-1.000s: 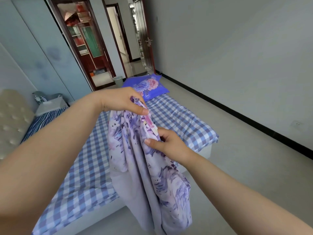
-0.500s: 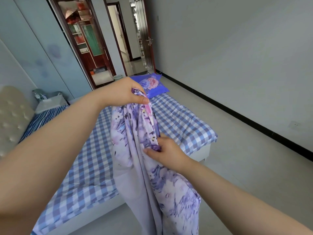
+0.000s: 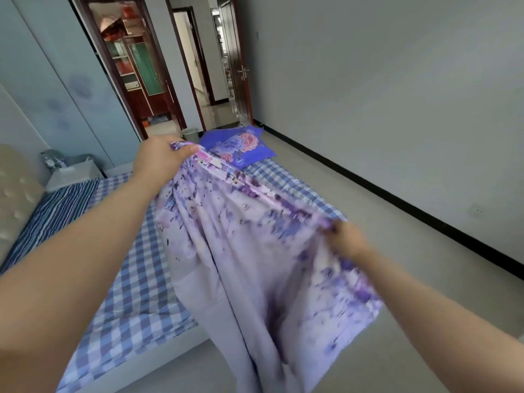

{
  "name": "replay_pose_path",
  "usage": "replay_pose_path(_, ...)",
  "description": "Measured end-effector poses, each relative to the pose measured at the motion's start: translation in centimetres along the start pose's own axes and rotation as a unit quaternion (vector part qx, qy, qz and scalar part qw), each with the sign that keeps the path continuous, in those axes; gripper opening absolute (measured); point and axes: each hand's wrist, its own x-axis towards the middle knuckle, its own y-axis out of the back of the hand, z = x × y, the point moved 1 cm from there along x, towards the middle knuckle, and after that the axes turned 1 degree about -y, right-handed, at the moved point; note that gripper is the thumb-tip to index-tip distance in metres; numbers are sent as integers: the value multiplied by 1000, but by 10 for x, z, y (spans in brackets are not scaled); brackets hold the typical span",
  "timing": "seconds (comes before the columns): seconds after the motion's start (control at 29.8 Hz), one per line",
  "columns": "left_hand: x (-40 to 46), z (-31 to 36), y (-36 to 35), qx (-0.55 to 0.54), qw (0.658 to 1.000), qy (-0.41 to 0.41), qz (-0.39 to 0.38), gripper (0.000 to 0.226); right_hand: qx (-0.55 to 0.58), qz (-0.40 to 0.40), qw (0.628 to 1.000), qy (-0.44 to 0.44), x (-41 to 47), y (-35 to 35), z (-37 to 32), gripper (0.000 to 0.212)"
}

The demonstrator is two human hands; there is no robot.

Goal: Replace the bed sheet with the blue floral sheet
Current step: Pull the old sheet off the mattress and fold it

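Two hands hold the floral sheet over the bed

Two bare arms reach forward from the near edge. The right hand [image 3: 344, 239] is nearer, at the right of the scene; its fingers [image 3: 330, 229] pinch the top hem of the blue floral sheet [image 3: 249, 251], though this hand is blurred. The left hand [image 3: 158, 163] is higher and farther, and its fingers [image 3: 184, 150] are curled around the other end of the same hem, with the thumb on top. Between both hands the hem is stretched, and the cloth hangs down in folds in front of the bed's near right corner.

Behind the sheet is the bed [image 3: 136, 279] with a blue-and-white checked cover. At the left lies a striped cloth [image 3: 56, 211], beside the padded headboard [image 3: 14, 194]. At the far end of the bed rests a blue pillow [image 3: 241, 148] with pink flowers. Farther away stands a small bin [image 3: 190, 134] near the open doorway [image 3: 198, 66].
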Motion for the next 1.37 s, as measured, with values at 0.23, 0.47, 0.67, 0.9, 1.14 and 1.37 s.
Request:
replay_pose_path(0.23, -7, -17, 9, 104, 995, -9, 9, 38, -122, 204, 965, 112, 48, 105, -42, 26)
replay_pose_path(0.47, 20, -3, 14, -16, 985, 75, 152, 46, -235, 105, 959, 120, 33, 81, -47, 27)
replay_pose_path(0.67, 10, -18, 3, 140, 984, -74, 76, 50, -227, 351, 899, 128, 31, 141, -61, 31)
replay_pose_path(0.9, 2, -27, 11, 131, 990, -51, 12, 56, -303, 272, 902, 146, 48, 150, -52, 28)
replay_pose_path(1.14, 9, -24, 10, 108, 992, 50, 40, 60, -139, 16, 986, 90, 34, 126, -44, 42)
replay_pose_path(1.37, 8, -41, 19, -10, 996, 80, 46, 58, 135, -110, 981, 81, -12, 120, -49, 26)
